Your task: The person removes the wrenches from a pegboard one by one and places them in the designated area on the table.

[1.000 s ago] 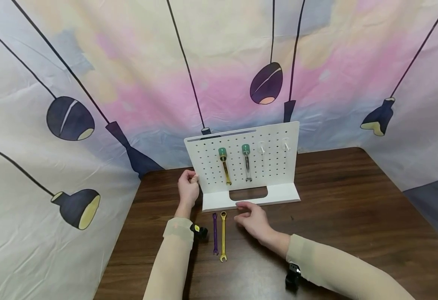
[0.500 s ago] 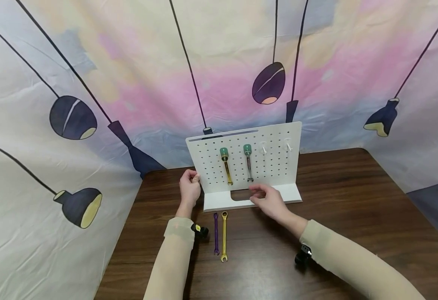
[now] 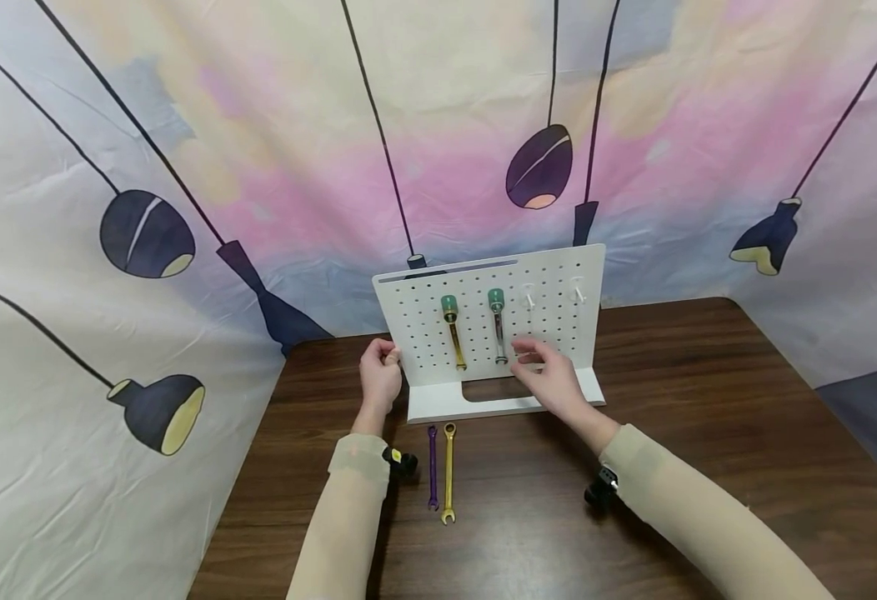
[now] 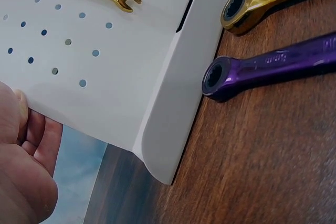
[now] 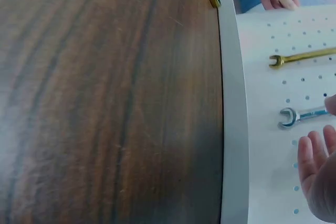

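Observation:
A white pegboard (image 3: 551,333) stands upright on its base. My left hand (image 3: 380,375) pinches its left edge, fingers behind and thumb in front, as the left wrist view shows at the hand (image 4: 26,166). A gold wrench (image 3: 455,343) and a silver wrench (image 3: 499,337) hang from green-capped hooks on the board. Just right of the silver wrench's lower end is my right hand (image 3: 551,379), fingers loosely bent and nothing in its grasp. In the right wrist view its thumb overlaps the silver wrench (image 5: 302,115), with the other fingers on the wrench's far side.
Two bare clear hooks, the nearer hook (image 3: 528,296) and the outer hook (image 3: 578,292), sit on the board's right part. A purple wrench (image 3: 433,468) and a yellow wrench (image 3: 448,475) lie on the wooden table (image 3: 679,433) before the base. Behind hangs a printed cloth (image 3: 273,150).
My right hand has moved from the table by the base's front edge, rightward and up to beside the silver wrench. The left hand keeps its hold on the board's edge.

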The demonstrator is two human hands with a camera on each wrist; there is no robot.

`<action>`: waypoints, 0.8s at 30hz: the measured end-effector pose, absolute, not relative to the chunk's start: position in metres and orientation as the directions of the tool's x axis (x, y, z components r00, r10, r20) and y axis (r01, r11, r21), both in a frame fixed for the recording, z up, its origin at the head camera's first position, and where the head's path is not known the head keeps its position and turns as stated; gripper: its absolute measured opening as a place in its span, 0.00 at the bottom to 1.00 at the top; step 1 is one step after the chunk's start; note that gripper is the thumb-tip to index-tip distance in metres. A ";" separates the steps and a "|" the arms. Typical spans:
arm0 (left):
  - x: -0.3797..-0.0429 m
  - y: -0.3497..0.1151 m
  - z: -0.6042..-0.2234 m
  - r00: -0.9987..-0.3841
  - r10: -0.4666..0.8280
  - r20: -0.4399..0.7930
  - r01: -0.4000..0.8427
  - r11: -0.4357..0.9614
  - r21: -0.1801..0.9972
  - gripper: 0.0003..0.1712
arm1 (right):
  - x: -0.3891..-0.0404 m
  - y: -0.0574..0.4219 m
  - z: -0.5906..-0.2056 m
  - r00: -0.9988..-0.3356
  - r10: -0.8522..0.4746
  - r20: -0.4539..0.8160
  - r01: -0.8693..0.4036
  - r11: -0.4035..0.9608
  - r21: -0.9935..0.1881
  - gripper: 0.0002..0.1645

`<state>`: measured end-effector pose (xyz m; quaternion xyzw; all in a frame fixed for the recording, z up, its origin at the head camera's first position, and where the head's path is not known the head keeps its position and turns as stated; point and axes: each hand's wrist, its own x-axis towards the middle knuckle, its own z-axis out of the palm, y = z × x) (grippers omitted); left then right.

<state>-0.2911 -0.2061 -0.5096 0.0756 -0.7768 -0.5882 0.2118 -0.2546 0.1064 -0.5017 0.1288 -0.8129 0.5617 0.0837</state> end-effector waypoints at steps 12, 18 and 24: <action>-0.290 -0.205 -0.509 -0.904 -0.364 0.223 0.112 0.302 0.947 0.05 | -0.271 0.098 -0.500 -0.944 -0.066 0.325 -0.330 0.273 -0.904 0.24; -0.290 -0.206 -0.509 -0.902 -0.365 0.232 0.116 0.312 0.943 0.05 | -0.275 0.092 -0.499 -0.949 -0.037 0.312 -0.311 0.244 -0.919 0.23; -0.290 -0.207 -0.509 -0.903 -0.361 0.232 0.116 0.316 0.942 0.05 | -0.276 0.087 -0.498 -0.953 -0.024 0.303 -0.300 0.241 -0.923 0.22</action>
